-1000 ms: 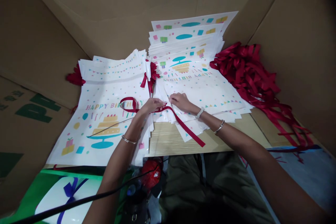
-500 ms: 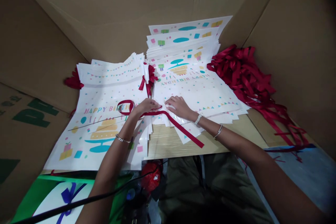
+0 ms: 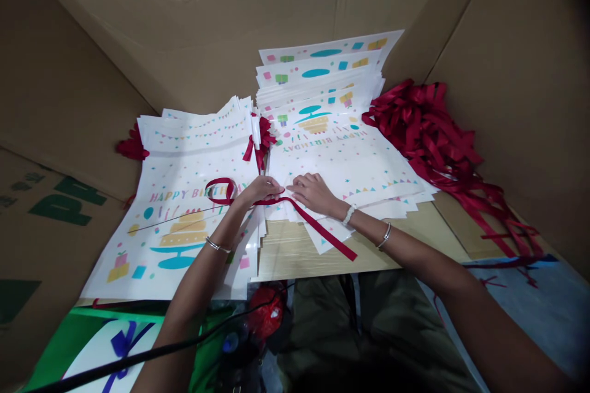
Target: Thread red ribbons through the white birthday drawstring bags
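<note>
A dark red ribbon [image 3: 325, 232] runs across the gap between two stacks of white birthday-print sheets. My left hand [image 3: 262, 189] is closed on it by the inner edge of the left stack [image 3: 184, 166]; a loop of ribbon lies on the print to its left. My right hand [image 3: 313, 193] rests at the near left corner of the right stack [image 3: 318, 166], fingers curled, its fingertips almost meeting those of my left hand. Whether the right fingertips pinch the ribbon is too small to tell. The ribbon's free end slants down to the right over the table edge area.
Cardboard walls [image 3: 198, 31] enclose the back and sides. A heap of red ribbons [image 3: 428, 129] lies on the right and trails forward. Red bows [image 3: 262, 138] show between the stacks. A black cable [image 3: 175, 345] crosses the lower left, above a green item with a blue bow.
My right hand's fingers have shifted slightly and curled a little more near the ribbon. My left hand keeps its hold, and the view has moved slightly.
</note>
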Available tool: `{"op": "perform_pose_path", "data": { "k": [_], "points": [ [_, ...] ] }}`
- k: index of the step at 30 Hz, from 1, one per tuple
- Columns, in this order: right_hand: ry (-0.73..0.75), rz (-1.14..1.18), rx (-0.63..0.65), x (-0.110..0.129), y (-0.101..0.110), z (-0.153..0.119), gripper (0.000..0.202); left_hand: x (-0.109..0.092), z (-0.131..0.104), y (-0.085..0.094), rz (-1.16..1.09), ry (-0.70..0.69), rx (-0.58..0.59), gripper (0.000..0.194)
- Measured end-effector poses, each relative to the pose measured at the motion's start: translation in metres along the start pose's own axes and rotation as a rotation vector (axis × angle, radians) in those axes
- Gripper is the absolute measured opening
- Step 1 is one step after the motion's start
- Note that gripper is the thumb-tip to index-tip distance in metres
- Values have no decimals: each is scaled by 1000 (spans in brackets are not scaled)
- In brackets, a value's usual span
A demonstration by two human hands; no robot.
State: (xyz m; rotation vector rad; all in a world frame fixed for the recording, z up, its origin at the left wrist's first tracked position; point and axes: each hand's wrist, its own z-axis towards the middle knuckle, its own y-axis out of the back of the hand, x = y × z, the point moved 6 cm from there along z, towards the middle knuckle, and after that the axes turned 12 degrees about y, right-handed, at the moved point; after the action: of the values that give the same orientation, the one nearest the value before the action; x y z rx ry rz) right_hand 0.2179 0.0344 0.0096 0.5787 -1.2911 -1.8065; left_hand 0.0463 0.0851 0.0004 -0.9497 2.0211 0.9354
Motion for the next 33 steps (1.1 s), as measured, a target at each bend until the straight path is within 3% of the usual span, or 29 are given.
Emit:
{"op": "perform_pose_path", "data": {
  "k": [8, 33],
  "points": [
    [48, -172, 36, 14, 2, -8, 42, 13, -5, 1, 5, 94, -10, 40],
    [12, -185, -6, 16, -3, -11, 43, 59, -58, 79, 206, 252, 73, 51]
  ]
}}
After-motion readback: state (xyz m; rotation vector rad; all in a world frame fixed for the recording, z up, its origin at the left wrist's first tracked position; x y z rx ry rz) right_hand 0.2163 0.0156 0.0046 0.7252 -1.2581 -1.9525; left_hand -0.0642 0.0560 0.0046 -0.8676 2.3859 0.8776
